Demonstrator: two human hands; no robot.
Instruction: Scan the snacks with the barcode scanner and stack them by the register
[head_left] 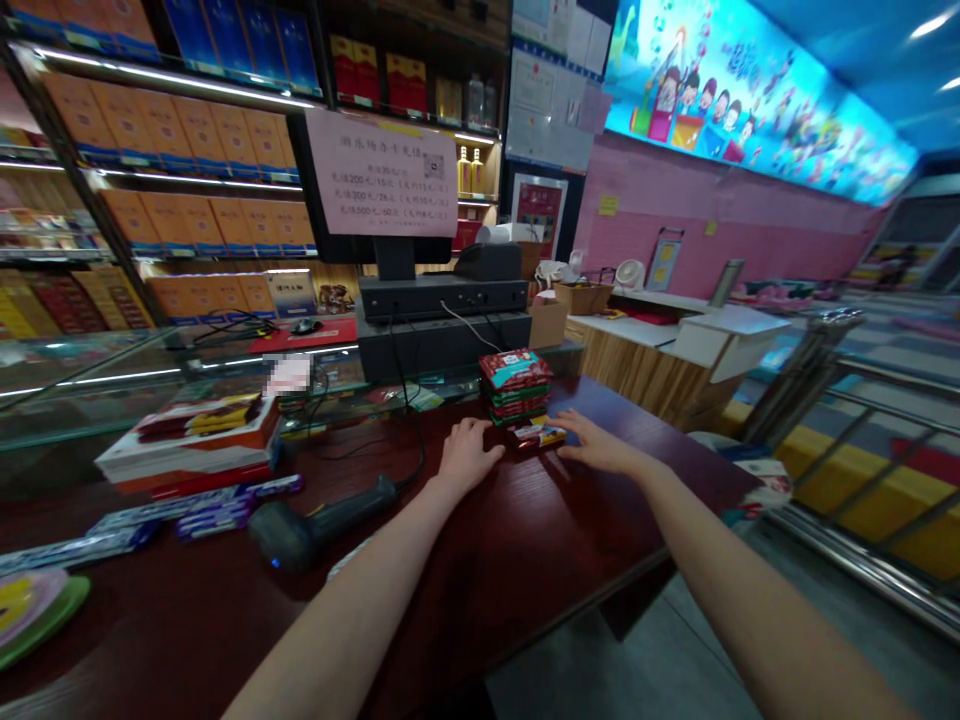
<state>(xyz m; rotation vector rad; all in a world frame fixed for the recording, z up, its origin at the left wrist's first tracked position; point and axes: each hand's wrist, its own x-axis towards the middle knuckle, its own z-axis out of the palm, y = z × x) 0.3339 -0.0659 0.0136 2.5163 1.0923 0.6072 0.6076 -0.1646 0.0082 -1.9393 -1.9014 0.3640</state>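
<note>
Glossy surface bore stacked packets. Left hand spread loosely, right hand wider; I feared a nudge toppling packets.

Packets: stacked flat in one upright pile on dark red table. Shows red with light-blue patch on top, red and green edges below. Small wrapped bars: lie low, just in front of pile. Dark red and white, yellow toward right end; count unclear.

Snack bars lie before the packet stack.
</note>
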